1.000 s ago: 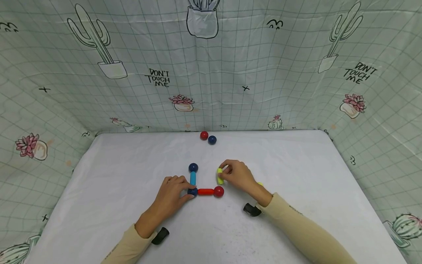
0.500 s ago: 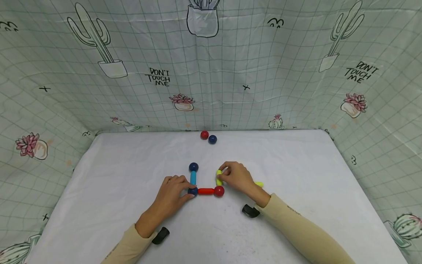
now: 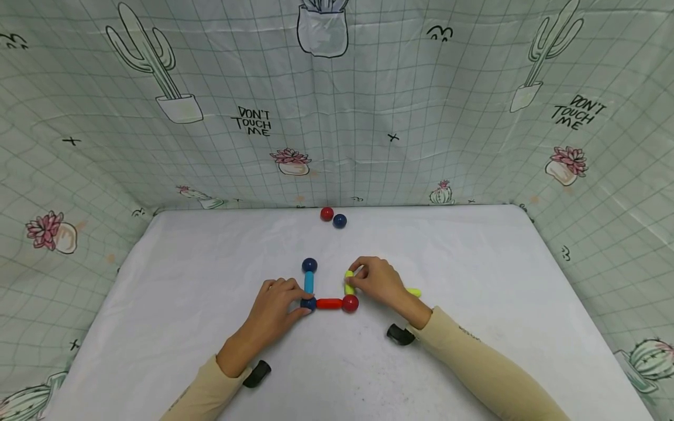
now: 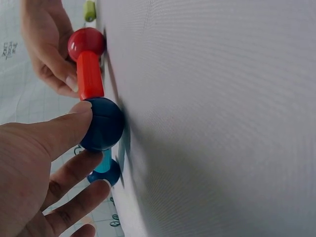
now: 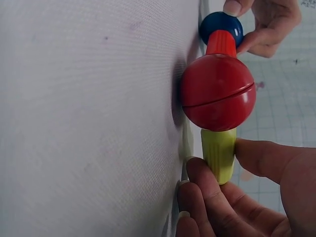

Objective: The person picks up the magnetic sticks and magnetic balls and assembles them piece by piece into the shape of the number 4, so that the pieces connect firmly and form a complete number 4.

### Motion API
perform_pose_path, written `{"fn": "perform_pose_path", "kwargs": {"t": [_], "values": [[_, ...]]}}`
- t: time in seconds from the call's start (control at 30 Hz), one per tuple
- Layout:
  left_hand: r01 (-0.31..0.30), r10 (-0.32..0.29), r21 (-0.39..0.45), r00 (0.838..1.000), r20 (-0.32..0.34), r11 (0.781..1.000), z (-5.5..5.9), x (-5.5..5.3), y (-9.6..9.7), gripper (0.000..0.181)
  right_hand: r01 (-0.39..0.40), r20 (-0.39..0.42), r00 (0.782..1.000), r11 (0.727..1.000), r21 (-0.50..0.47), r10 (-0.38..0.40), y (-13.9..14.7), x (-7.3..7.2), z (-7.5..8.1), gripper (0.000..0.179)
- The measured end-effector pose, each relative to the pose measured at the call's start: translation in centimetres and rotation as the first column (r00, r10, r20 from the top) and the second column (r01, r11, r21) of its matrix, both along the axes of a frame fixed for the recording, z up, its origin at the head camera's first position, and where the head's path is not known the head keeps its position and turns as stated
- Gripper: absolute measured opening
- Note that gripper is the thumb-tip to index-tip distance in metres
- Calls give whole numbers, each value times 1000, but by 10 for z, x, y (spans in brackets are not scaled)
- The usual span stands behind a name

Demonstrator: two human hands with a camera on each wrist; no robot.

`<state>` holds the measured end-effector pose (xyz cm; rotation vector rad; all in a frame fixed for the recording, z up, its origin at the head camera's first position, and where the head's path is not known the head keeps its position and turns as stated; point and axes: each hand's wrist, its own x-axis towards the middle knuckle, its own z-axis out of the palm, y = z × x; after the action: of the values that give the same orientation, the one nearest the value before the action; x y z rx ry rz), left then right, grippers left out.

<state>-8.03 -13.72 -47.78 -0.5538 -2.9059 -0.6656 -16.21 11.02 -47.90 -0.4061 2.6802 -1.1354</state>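
Left hand [image 3: 274, 308]: thumb and index finger pinch the corner dark blue ball [image 4: 102, 126]; the other fingers stay clear of it. From that ball, a light blue rod [image 3: 309, 283] runs away from the person to a far dark blue ball [image 3: 309, 265], and a red rod [image 3: 329, 304] runs across toward the right hand [image 3: 380, 282], ending at a red ball [image 3: 350, 303]. Pinching at the corner probably serves to anchor both branches at once, since round balls could roll or swivel on the white-covered table [image 3: 447, 245]. Right hand: thumb and fingertips grasp a yellow-green rod [image 5: 218, 155] by its sides, one end meeting the red ball, on the side away from the person. The side grip leaves that end exposed, presumably so it can seat against the ball; rod looks roughly parallel to the light blue one. Whether the joint is firm cannot be told. A spare yellow-green rod [image 3: 415, 292] lies just right of the right wrist, partly hidden by it. Beyond both hands, a loose red ball [image 3: 327, 214] and a loose dark blue ball [image 3: 339, 221] sit side by side, seemingly parked out of the working area.
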Motion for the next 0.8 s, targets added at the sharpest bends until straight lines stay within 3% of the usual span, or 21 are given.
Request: {"fn": "perform_pose_path", "kwargs": {"t": [0.8], "values": [[6, -6, -1, 1000, -13, 1000, 2, 1, 1, 27, -23, -29, 999, 997, 77, 25, 5, -4, 2, 16]]}}
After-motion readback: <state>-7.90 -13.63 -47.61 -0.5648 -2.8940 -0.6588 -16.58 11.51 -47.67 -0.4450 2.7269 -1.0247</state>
